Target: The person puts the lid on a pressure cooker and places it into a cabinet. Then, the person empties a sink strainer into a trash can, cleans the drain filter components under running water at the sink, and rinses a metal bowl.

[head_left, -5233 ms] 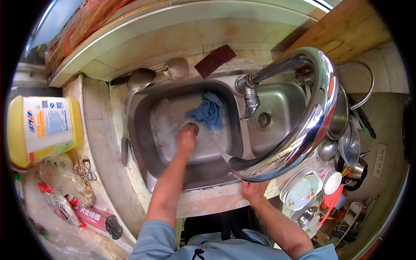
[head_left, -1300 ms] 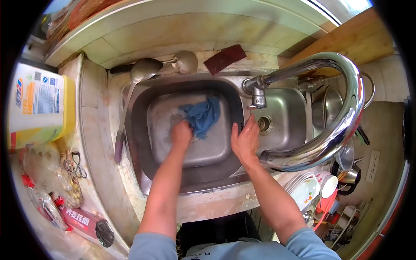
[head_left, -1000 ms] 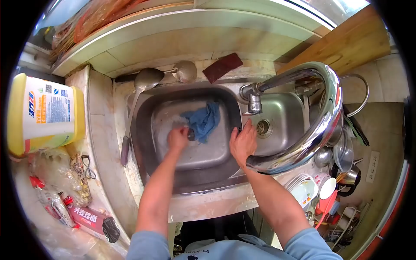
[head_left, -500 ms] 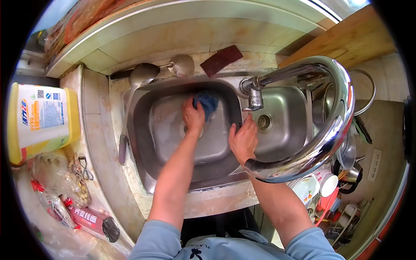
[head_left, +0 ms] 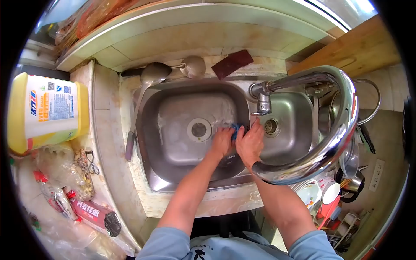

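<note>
My left hand point(head_left: 222, 141) is closed on a blue cloth point(head_left: 235, 131), pressing it against the right wall of the large steel sink basin point(head_left: 173, 108). Most of the cloth is hidden by the fingers. Beside it, my right hand point(head_left: 250, 143) rests at the divider between the two basins, fingers stretched out, with nothing seen in its grip. The chrome faucet point(head_left: 262, 102) hangs just above my right fingertips. A round drain strainer point(head_left: 199, 130) lies left of my left hand. To the right is the small basin point(head_left: 288, 125).
A ladle point(head_left: 152, 74), another rounded utensil point(head_left: 193, 67) and a dark red pad point(head_left: 232, 64) lie along the back ledge. A large chrome pipe point(head_left: 342, 138) arches over the right forearm. A yellow tub point(head_left: 82, 110) stands left; dishes point(head_left: 308, 193) sit at right.
My left hand has moved the blue cloth from the back middle of the large basin to its right wall, beside my right hand. The view has shifted slightly; the drain strainer now shows fully.
</note>
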`<state>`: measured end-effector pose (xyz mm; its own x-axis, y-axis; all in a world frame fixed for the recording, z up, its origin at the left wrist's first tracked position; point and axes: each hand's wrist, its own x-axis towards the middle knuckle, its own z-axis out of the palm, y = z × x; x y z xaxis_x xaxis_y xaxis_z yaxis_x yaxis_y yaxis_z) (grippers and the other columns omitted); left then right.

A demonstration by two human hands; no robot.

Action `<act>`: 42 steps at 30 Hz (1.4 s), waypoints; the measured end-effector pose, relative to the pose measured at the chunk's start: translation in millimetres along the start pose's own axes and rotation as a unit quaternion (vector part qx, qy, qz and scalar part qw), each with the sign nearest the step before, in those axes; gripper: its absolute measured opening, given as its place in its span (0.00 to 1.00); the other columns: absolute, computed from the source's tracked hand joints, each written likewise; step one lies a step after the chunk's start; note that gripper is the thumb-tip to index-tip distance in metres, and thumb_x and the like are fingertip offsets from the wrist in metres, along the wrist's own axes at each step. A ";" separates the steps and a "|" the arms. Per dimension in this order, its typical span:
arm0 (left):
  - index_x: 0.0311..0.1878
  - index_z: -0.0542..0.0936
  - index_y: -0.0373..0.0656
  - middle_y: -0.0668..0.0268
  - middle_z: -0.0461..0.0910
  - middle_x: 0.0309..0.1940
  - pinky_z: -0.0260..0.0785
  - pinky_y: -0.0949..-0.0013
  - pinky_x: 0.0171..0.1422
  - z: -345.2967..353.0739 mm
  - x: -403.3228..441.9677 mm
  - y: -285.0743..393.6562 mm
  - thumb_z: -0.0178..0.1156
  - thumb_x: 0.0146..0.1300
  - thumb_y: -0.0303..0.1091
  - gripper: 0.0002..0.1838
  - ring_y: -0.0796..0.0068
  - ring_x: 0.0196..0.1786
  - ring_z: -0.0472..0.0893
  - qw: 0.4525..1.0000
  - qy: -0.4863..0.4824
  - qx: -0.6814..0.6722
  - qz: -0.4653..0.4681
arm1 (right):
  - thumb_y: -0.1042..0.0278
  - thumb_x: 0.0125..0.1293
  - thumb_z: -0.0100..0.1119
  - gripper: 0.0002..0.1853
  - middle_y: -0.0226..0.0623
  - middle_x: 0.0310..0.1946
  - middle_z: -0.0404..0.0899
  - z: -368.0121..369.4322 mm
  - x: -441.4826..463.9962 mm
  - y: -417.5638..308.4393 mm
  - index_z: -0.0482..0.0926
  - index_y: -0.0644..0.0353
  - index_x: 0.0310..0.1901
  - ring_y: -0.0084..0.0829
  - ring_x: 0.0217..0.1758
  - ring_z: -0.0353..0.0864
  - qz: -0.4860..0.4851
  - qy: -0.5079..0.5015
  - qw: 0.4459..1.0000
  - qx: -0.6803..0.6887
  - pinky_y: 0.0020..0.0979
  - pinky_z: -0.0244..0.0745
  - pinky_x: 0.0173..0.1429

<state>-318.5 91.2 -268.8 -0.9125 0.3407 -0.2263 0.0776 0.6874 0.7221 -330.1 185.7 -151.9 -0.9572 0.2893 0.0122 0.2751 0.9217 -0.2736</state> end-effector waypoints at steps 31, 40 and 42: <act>0.51 0.74 0.38 0.46 0.74 0.48 0.66 0.55 0.57 -99.1 32.6 -112.9 0.60 0.57 0.39 0.21 0.46 0.51 0.74 0.915 0.363 0.023 -0.176 | 0.58 0.61 0.53 0.32 0.53 0.47 0.69 -3.2 1.3 -1.3 0.58 0.71 0.61 0.51 0.52 0.69 0.031 -0.045 0.999 0.001 0.48 0.68 0.52; 0.48 0.78 0.39 0.51 0.78 0.46 0.67 0.59 0.58 -47.8 52.9 -17.7 0.58 0.53 0.33 0.17 0.52 0.52 0.76 0.963 0.179 -0.183 -0.081 | 0.52 0.62 0.51 0.35 0.53 0.50 0.69 -0.5 1.1 -2.2 0.57 0.70 0.63 0.52 0.53 0.69 0.042 -0.056 0.998 -0.005 0.49 0.70 0.52; 0.47 0.78 0.39 0.52 0.78 0.45 0.68 0.59 0.58 -59.2 38.8 0.8 0.58 0.53 0.32 0.17 0.52 0.51 0.76 0.956 0.170 -0.224 -0.089 | 0.52 0.62 0.51 0.35 0.53 0.50 0.69 -1.8 0.4 -2.9 0.58 0.70 0.63 0.52 0.54 0.69 0.035 -0.046 0.998 -0.006 0.49 0.70 0.52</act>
<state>-377.6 67.0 -238.3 -0.9788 -0.0355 -0.2016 -0.2013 0.3450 0.9168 -331.1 183.6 -149.4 -0.9400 0.3279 -0.0946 0.3413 0.9037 -0.2587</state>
